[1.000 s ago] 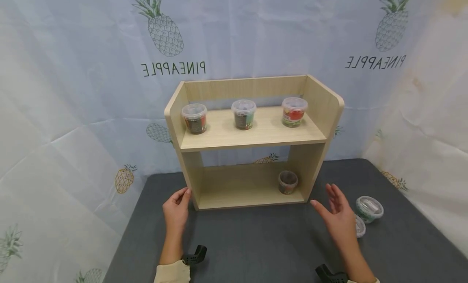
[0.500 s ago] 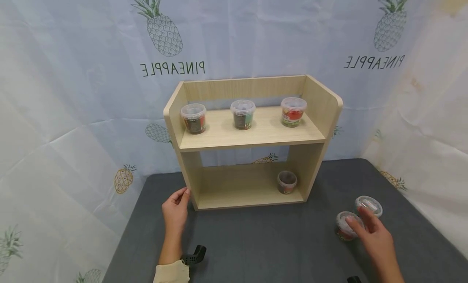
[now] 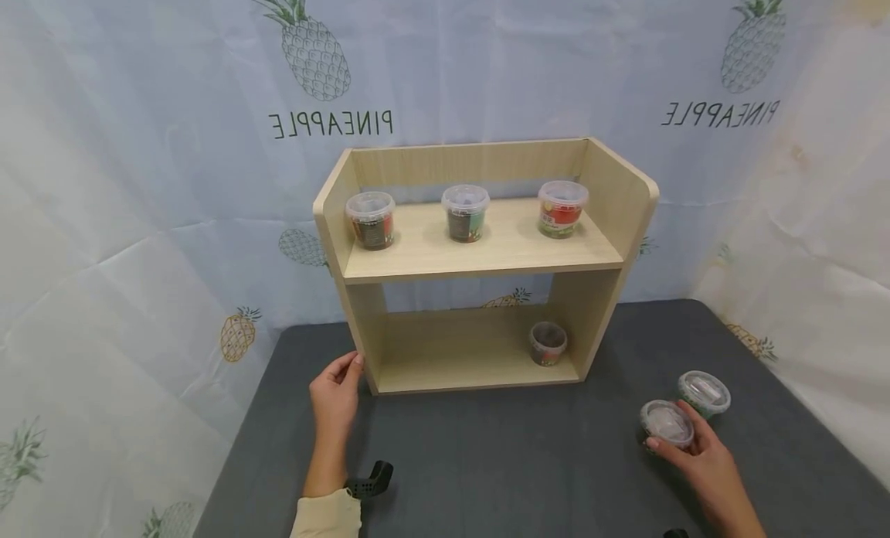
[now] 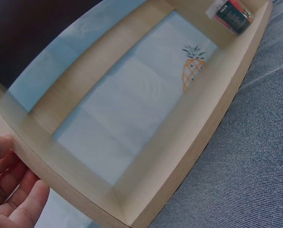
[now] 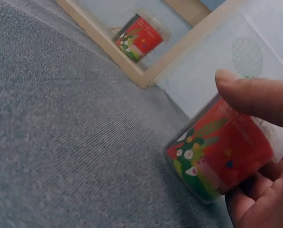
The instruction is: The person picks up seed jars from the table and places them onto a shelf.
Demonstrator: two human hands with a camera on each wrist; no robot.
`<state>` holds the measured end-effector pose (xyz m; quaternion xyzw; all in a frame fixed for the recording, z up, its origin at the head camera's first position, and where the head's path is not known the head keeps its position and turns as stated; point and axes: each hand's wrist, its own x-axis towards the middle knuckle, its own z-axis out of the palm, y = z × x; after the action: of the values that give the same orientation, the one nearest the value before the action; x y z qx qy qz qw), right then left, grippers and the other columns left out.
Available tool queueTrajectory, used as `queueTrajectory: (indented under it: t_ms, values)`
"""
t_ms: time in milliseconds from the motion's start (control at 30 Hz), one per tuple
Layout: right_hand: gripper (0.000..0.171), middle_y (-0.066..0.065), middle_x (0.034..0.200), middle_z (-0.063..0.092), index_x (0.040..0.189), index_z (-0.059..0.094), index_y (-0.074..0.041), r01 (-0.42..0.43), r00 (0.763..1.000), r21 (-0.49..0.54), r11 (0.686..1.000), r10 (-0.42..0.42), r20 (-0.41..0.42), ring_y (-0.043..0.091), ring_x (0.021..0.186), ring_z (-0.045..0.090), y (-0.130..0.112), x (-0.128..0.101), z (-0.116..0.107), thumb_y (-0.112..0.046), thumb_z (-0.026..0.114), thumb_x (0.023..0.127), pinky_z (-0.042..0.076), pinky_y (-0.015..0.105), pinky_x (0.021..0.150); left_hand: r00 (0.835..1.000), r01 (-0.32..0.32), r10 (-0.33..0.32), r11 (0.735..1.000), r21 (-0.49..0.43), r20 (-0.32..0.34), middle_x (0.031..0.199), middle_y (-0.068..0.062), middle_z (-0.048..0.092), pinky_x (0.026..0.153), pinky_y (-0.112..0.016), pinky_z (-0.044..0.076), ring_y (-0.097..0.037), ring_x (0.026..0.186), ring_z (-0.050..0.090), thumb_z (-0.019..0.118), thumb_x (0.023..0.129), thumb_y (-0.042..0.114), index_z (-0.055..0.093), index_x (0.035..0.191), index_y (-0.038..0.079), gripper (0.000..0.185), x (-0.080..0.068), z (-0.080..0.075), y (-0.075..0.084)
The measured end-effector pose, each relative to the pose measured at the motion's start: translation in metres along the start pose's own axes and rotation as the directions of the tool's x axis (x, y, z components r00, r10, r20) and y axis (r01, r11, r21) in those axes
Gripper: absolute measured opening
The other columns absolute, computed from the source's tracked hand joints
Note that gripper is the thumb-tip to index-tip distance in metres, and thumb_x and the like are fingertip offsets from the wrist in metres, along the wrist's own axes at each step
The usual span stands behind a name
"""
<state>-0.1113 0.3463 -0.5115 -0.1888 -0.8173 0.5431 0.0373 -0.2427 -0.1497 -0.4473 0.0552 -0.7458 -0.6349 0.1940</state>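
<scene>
Position: the right hand (image 3: 698, 457) grips a lidded cup with a red label (image 3: 666, 423), fingers and thumb curled round its wall, as the right wrist view (image 5: 222, 154) confirms. The cup is at the right front of the grey surface (image 3: 487, 461), upright or slightly tilted, its long axis near vertical. The wooden shelf unit (image 3: 480, 263) lies to the left of and beyond this hand; the right hand is the nearer one to the cup.

The left hand (image 3: 335, 399) holds the shelf unit's lower left corner, fingers bent against the side panel.

Count: six cups in view. Three stand on the upper shelf, one (image 3: 548, 343) at the right end of the lower shelf, one in the right hand, and one second cup (image 3: 704, 393) on the surface just beyond it.
</scene>
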Motion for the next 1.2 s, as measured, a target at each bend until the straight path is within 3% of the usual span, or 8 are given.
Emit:
queueTrajectory:
  t_ms: [100, 200, 333, 467, 667, 833, 933, 1200]
  values:
    - [0.1, 0.027, 0.149, 0.03, 0.159, 0.002, -0.007, 0.007, 1.0, 0.019, 1.0, -0.007, -0.007, -0.028, 0.09, 0.042, 0.003, 0.001, 0.0, -0.031, 0.072, 0.091, 0.048, 0.011, 0.072, 1.0, 0.002, -0.002, 1.0, -0.009, -0.002, 0.104, -0.028, 0.071, 0.068, -0.011, 0.048, -0.01, 0.082, 0.068, 0.064, 0.097, 0.012, 0.069, 0.113, -0.009, 0.027, 0.001, 0.001, -0.001]
    - [0.097, 0.006, 0.134, 0.046, 0.158, 0.009, -0.006, 0.015, 0.999, 0.011, 1.0, -0.015, -0.028, -0.024, 0.09, 0.045, 0.006, 0.002, 0.0, -0.03, 0.073, 0.091, 0.049, 0.012, 0.072, 1.0, 0.011, -0.011, 1.0, -0.016, -0.01, 0.103, -0.026, 0.071, 0.068, -0.011, 0.049, -0.004, 0.08, 0.066, 0.065, 0.096, 0.014, 0.07, 0.113, -0.007, 0.027, 0.006, 0.003, -0.012]
    - [0.091, -0.027, 0.112, 0.043, 0.158, 0.016, -0.007, 0.018, 0.999, 0.039, 0.999, -0.017, -0.038, -0.023, 0.092, 0.047, 0.009, 0.003, 0.0, -0.029, 0.074, 0.09, 0.048, 0.011, 0.073, 1.0, -0.001, 0.001, 1.0, -0.013, -0.014, 0.102, -0.022, 0.072, 0.067, -0.01, 0.048, 0.003, 0.077, 0.063, 0.066, 0.096, 0.021, 0.07, 0.114, -0.004, 0.031, 0.014, 0.005, -0.031]
    - [0.09, -0.035, 0.104, 0.043, 0.158, 0.017, -0.008, 0.013, 0.999, 0.088, 0.996, -0.011, -0.031, -0.023, 0.092, 0.048, 0.01, 0.004, 0.0, -0.027, 0.074, 0.09, 0.047, 0.01, 0.073, 1.0, -0.019, 0.019, 1.0, 0.001, -0.006, 0.105, -0.02, 0.073, 0.071, -0.01, 0.048, 0.007, 0.08, 0.062, 0.068, 0.095, 0.025, 0.071, 0.115, -0.001, 0.033, 0.016, 0.006, -0.038]
    - [0.094, -0.036, 0.103, 0.044, 0.158, 0.016, -0.006, -0.008, 0.998, 0.088, 0.996, 0.013, -0.054, -0.025, 0.091, 0.048, 0.008, 0.005, 0.003, -0.029, 0.075, 0.089, 0.046, 0.008, 0.073, 0.999, -0.039, 0.04, 0.997, 0.066, -0.018, 0.106, -0.014, 0.074, 0.073, -0.009, 0.046, 0.004, 0.09, 0.063, 0.072, 0.092, 0.023, 0.074, 0.111, 0.005, 0.026, 0.017, 0.004, -0.04]
    - [0.097, 0.0, 0.133, 0.045, 0.159, 0.012, -0.008, -0.036, 0.999, 0.064, 0.997, 0.039, -0.038, -0.027, 0.09, 0.045, 0.008, 0.005, 0.006, -0.034, 0.074, 0.089, 0.046, 0.008, 0.074, 0.999, -0.047, 0.049, 0.994, 0.101, -0.019, 0.108, -0.014, 0.074, 0.071, -0.007, 0.045, -0.02, 0.105, 0.068, 0.075, 0.089, 0.019, 0.073, 0.113, 0.005, 0.027, 0.018, 0.004, -0.048]
    - [0.097, 0.013, 0.142, 0.037, 0.159, 0.01, -0.007, -0.031, 0.999, 0.06, 0.998, 0.033, -0.033, -0.027, 0.09, 0.044, 0.008, 0.005, 0.007, -0.033, 0.073, 0.09, 0.046, 0.008, 0.074, 0.998, -0.064, 0.067, 0.993, 0.104, -0.022, 0.109, -0.014, 0.074, 0.07, -0.006, 0.046, -0.021, 0.106, 0.068, 0.075, 0.089, 0.019, 0.073, 0.113, 0.003, 0.029, 0.018, 0.006, -0.056]
    - [0.096, -0.014, 0.121, 0.042, 0.158, 0.012, -0.005, -0.018, 0.998, 0.071, 0.997, 0.022, -0.055, -0.027, 0.091, 0.044, 0.01, 0.003, 0.005, -0.03, 0.074, 0.09, 0.045, 0.006, 0.074, 0.991, -0.128, 0.128, 0.992, -0.002, -0.033, 0.111, -0.02, 0.072, 0.073, -0.007, 0.049, 0.013, 0.09, 0.062, 0.074, 0.09, 0.018, 0.071, 0.115, -0.001, 0.032, 0.018, 0.013, -0.074]
